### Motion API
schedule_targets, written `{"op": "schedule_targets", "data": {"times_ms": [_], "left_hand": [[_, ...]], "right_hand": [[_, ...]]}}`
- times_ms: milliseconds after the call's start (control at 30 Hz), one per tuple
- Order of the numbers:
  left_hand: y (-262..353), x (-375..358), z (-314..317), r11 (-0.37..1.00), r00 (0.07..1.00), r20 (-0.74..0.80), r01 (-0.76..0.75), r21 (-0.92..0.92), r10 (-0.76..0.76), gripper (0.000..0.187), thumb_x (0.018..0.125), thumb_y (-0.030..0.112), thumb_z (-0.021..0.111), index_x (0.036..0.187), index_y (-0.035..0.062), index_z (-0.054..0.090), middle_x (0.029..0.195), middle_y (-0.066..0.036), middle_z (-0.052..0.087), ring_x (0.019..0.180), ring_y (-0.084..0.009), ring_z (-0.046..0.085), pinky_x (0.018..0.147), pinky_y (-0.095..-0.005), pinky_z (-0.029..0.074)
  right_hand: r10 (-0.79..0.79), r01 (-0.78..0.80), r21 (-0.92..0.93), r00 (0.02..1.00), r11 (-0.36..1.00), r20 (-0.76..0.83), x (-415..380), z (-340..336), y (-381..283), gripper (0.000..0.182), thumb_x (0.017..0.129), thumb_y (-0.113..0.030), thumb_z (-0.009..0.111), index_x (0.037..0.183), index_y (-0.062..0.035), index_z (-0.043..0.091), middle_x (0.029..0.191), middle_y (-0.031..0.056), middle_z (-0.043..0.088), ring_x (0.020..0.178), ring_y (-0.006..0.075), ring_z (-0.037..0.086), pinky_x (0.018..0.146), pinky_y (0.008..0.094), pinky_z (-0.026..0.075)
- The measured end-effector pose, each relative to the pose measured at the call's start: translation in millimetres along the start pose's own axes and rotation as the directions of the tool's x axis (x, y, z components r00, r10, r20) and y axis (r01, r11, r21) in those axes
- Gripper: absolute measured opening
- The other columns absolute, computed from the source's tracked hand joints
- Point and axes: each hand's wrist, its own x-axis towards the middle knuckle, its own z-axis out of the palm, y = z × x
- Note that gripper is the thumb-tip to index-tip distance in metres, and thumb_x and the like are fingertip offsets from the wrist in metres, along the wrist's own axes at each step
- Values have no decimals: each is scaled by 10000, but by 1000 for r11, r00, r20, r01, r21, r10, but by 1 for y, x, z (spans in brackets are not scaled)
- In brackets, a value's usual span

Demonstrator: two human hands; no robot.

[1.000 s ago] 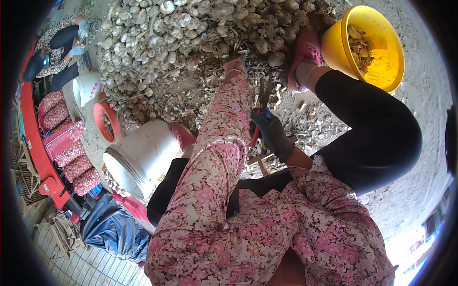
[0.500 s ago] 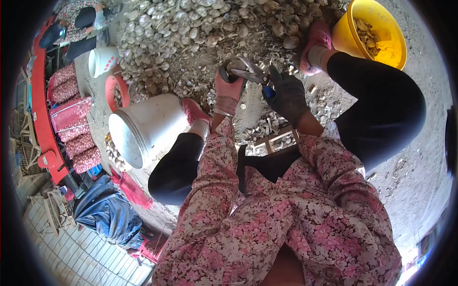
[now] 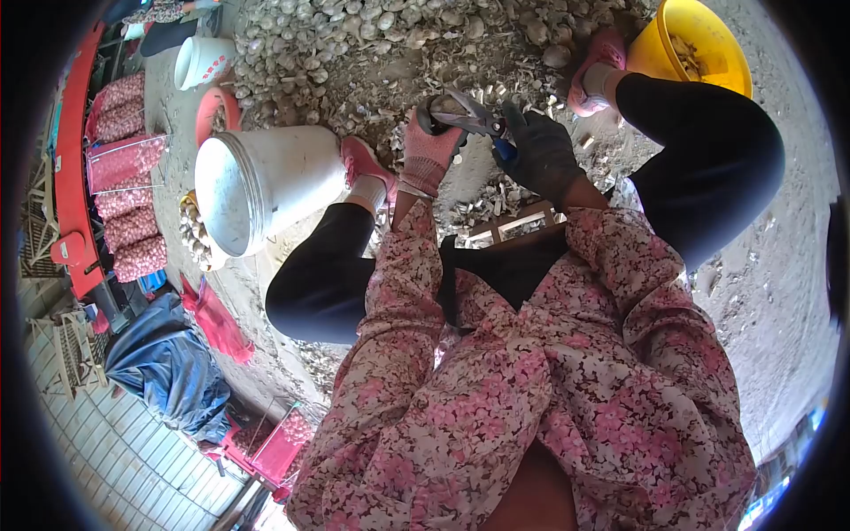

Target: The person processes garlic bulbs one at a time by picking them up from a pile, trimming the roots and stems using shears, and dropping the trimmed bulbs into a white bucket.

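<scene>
Dirt yard, garlic pile [image 3: 354,35] across top of frame. My left hand [image 3: 431,150] curled round bulb [image 3: 436,113], upper centre; right hand [image 3: 540,150] grips shears [image 3: 474,115] at it. White bucket [image 3: 252,181] left, contents unseen; pile large, much left.

Garlic bulb [image 3: 436,118] between open shears [image 3: 474,117]

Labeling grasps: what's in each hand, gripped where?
Left hand: a garlic bulb, gripped around its body. Right hand: shears, by the blue handles.
</scene>
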Motion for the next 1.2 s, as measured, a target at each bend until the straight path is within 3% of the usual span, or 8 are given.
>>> {"op": "schedule_targets", "data": {"times_ms": [567, 700, 833, 900, 933, 1033, 1067, 1200], "left_hand": [[-25, -19, -3, 980, 905, 389, 199, -29, -172, 494, 700, 104, 774, 1144, -3, 585, 1047, -95, 668, 937, -147, 634, 844, -299, 510], [-18, -20, 10, 961, 914, 406, 94, -261, 20, 507, 718, 63, 743, 1189, 17, 561, 1128, -108, 632, 985, -134, 609, 816, -279, 510], [-57, -8, 3, 671, 944, 294, 123, -732, 148, 374, 801, 52, 668, 1164, 68, 580, 1095, -79, 619, 990, -172, 599, 831, -307, 503], [-13, -7, -4, -97, 958, 282, 277, -956, -41, 222, 867, 102, 618, 1085, 73, 593, 1022, -53, 616, 1020, -182, 574, 892, -330, 476], [-6, -10, -6, -124, 941, 335, 328, -937, -41, 178, 916, 135, 557, 1083, 75, 572, 1002, -31, 605, 1066, -197, 551, 941, -352, 450], [-23, -19, 9, 62, 935, 353, 351, -934, 25, 195, 929, 145, 527, 1113, 84, 549, 1044, -31, 606, 1056, -205, 562, 916, -358, 458], [-24, -24, 11, 746, 946, 251, 16, -666, 204, 251, 920, 157, 535, 1165, 101, 528, 1064, -30, 605, 1017, -207, 574, 858, -361, 461], [11, -42, -2, 204, 865, 494, 501, -841, -88, 154, 916, 143, 574, 1067, 120, 591, 1090, -13, 613, 986, -136, 575, 753, -302, 463]], "right_hand": [[-23, -19, 102, 918, 995, 397, -4, 35, 40, 235, 811, -192, 590, 990, -43, 573, 835, 150, 660, 797, 322, 651, 731, 446, 496], [70, -78, -4, 876, 997, 477, 3, 60, 59, 215, 822, -213, 589, 949, -50, 647, 852, 166, 677, 831, 337, 658, 770, 433, 515], [144, -241, 223, 914, 944, 379, -14, 47, 43, 312, 860, -294, 580, 1042, -44, 622, 894, 192, 662, 854, 338, 649, 771, 417, 506], [204, -405, 544, 897, 735, 392, -26, 26, 18, 441, 854, -379, 618, 1131, -38, 577, 911, 171, 652, 844, 294, 643, 769, 396, 495], [178, -412, 553, 886, 724, 427, -29, 11, 8, 553, 837, -431, 648, 1210, -40, 531, 920, 156, 644, 847, 264, 631, 781, 377, 486], [118, -333, 677, 932, 657, 343, -36, 22, -2, 549, 830, -409, 665, 1213, -40, 532, 943, 173, 641, 882, 270, 627, 792, 371, 486], [117, -335, 700, 933, 631, 341, -35, 25, -3, 543, 825, -398, 677, 1206, -36, 541, 974, 184, 634, 909, 271, 621, 804, 359, 484], [108, -297, 738, 950, 606, 293, -34, 25, -2, 462, 835, -370, 667, 1134, -26, 590, 916, 172, 651, 872, 260, 634, 781, 353, 490]]}}
